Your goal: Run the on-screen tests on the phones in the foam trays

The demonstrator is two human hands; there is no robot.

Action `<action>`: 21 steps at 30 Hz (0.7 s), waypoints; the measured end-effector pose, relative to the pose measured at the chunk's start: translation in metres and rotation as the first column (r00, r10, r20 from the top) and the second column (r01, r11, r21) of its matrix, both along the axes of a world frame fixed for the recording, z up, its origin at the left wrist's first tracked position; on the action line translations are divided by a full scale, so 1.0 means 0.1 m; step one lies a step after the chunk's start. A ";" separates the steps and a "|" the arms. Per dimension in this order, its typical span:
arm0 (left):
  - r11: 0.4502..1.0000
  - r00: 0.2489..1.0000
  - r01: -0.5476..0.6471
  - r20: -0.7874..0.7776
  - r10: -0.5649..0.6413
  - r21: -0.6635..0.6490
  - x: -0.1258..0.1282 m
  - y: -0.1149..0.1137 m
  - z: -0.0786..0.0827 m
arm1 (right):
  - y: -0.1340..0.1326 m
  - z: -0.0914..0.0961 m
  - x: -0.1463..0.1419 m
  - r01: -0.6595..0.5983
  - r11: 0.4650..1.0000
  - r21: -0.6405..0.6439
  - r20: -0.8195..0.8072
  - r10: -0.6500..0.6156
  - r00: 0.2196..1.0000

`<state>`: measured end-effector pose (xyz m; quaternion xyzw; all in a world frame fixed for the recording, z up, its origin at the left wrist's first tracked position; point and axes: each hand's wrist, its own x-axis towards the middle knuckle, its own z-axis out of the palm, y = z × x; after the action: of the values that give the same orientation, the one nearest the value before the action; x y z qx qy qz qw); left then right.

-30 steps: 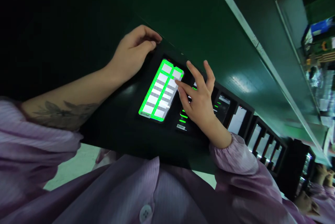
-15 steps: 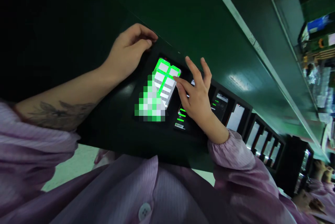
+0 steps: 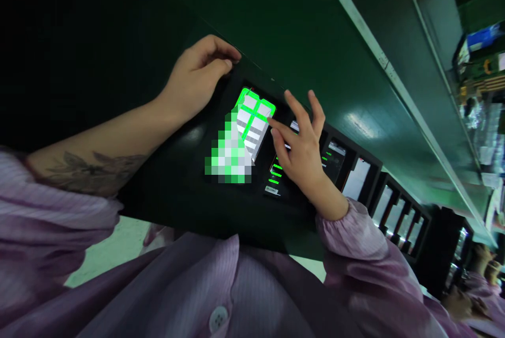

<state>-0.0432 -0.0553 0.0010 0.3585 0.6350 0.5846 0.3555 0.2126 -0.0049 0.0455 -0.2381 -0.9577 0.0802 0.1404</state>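
Observation:
A lit smartphone point(image 3: 260, 123) lies in a dark tray point(image 3: 213, 135), its screen showing green bands over white and grey blocks. Its lower left part is hidden by a pixelated patch. My right hand point(image 3: 302, 146) has its index fingertip at the phone's right edge, seemingly touching the screen; the other fingers are spread and raised. Beyond the phone's upper left corner, my left hand point(image 3: 199, 72) rests with fingers curled and thumb close to the fingertips. What lies between them, if anything, is hidden. A second phone point(image 3: 272, 189) with green lines sits partly under my right hand.
More phones stretch to the right: a dark-screened phone point(image 3: 335, 161), a white-screened phone point(image 3: 357, 177) and several in a farther tray point(image 3: 424, 232). A metal rail point(image 3: 355, 19) runs along the green bench. Another person's hands point(image 3: 463, 304) show at lower right.
Both hands and the phones sit slightly farther right in view, as if the camera shifted. My right index fingertip stays at the phone's right edge. My left hand keeps its pose.

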 end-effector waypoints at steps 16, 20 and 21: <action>0.999 0.998 -0.042 0.051 0.043 -0.029 0.04 -0.02 0.09 | -0.84 0.25 0.29 -0.130 0.976 -0.177 0.189 0.163 0.968; 0.998 0.997 -0.058 0.056 0.059 -0.021 0.06 -0.01 0.11 | -0.91 0.28 0.28 -0.175 0.962 -0.209 0.185 0.215 0.959; 0.998 0.996 -0.067 0.057 0.068 -0.019 0.06 -0.01 0.11 | -0.91 0.28 0.28 -0.180 0.961 -0.211 0.183 0.219 0.958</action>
<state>-0.0370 -0.0559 0.0124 0.3171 0.6412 0.6009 0.3568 0.2406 -0.0960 0.0734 -0.1593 -0.9739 0.1615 0.0087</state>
